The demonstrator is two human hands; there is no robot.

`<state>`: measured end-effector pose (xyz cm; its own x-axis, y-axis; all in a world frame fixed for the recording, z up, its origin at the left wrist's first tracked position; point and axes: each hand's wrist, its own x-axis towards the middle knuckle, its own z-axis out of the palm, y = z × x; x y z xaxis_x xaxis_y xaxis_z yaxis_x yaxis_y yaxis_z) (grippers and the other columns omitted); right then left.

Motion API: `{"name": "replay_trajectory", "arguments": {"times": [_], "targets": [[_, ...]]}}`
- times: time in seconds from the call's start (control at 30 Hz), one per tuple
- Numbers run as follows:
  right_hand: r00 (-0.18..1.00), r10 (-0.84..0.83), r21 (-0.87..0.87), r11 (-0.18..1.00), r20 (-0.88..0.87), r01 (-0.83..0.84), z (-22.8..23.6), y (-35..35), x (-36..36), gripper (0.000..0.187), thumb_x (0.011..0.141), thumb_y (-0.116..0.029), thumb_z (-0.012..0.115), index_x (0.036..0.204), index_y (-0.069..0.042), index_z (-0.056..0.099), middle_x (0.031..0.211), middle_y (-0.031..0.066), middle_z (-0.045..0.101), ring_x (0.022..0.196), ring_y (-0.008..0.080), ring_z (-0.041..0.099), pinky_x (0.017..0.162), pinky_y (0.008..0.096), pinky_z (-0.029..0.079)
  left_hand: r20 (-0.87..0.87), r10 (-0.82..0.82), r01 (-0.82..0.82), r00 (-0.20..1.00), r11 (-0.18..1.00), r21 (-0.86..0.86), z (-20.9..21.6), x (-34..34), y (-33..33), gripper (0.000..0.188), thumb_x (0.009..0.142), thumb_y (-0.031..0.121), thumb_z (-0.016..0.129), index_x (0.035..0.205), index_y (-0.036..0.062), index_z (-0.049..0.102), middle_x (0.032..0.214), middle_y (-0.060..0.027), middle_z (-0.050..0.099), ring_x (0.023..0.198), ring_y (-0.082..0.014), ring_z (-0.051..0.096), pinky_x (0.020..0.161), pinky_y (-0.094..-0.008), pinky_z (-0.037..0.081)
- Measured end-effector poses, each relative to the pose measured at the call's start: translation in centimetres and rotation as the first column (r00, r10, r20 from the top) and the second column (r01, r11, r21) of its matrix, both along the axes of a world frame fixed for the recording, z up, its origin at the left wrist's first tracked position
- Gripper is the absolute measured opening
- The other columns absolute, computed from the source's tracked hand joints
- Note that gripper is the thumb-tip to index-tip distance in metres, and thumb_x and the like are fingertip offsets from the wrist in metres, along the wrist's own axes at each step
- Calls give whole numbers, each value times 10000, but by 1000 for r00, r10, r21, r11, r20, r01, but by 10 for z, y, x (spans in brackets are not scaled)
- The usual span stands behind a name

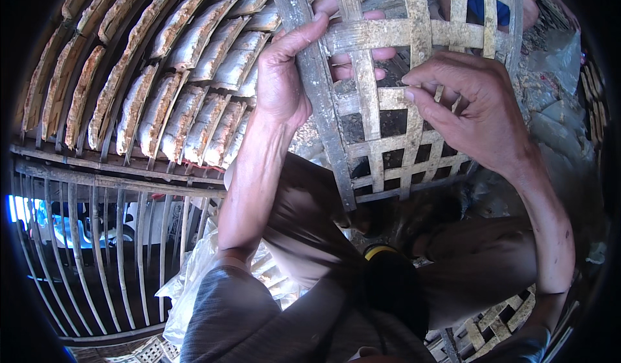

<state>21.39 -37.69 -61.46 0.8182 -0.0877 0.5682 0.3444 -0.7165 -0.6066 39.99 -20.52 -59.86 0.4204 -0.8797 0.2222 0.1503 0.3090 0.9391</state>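
A woven bamboo rack [419, 34] with flat, light strips and grey side rails stands tilted in front of me. My left hand [283, 72] grips its left rail [310, 81]; the thumb lies on the near side and the fingers reach behind, showing through the gaps. Over the middle of the lattice, my right hand [469, 101] is closed, with thumb and forefinger brought together at a crossing strip. Whatever may be between those fingertips is too small to make out. The rack's upper end runs out of view.
To the left, rows of whitish-brown slabs [187, 114] lean on bamboo slats above a barred bamboo frame [123, 246]. Clear plastic sheeting [184, 308] hangs beside my left leg, with more plastic [559, 65] at right. Part of another person [529, 7] shows behind the rack.
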Motion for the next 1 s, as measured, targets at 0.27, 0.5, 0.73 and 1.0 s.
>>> {"name": "replay_trajectory", "arguments": {"times": [0.27, 0.5, 0.73, 1.0], "targets": [[984, -34, -48, 998, 176, 43, -12, 25, 30, 281, 896, 30, 800, 1171, -16, 769, 987, 86, 737, 762, 140, 731, 636, 256, 601, -12, 156, -156, 988, 988, 4, -10, -6, -12, 699, 1099, 584, 498, 1462, -12, 524, 1273, -200, 722, 968, -178, 779, 798, -309, 675], [964, -103, -84, 988, 247, 127, -8, 22, 44, 302, 877, 45, 811, 1173, 0, 770, 992, 73, 749, 831, 152, 765, 676, 263, 623, -8, 240, -239, 971, 969, 66, -13, -21, -13, 651, 1083, 556, 583, 1375, -25, 606, 999, -73, 739, 813, -93, 703, 666, -219, 561], [973, -75, -139, 984, 219, 108, -7, 20, 43, 179, 886, 49, 797, 1059, 24, 762, 927, 74, 727, 785, 159, 755, 672, 267, 612, -71, 224, -218, 972, 973, 81, -13, -25, -14, 637, 1085, 540, 590, 1369, -30, 615, 1033, -71, 732, 874, -96, 707, 741, -240, 595], [980, -58, -62, 996, 192, 71, -8, 22, 44, 133, 919, 78, 744, 1020, 13, 686, 870, 53, 648, 801, 142, 767, 648, 252, 619, -40, 206, -203, 978, 976, 80, -10, -32, -16, 619, 1089, 535, 588, 1357, -21, 638, 1049, -73, 736, 930, -102, 707, 803, -259, 598]]}}
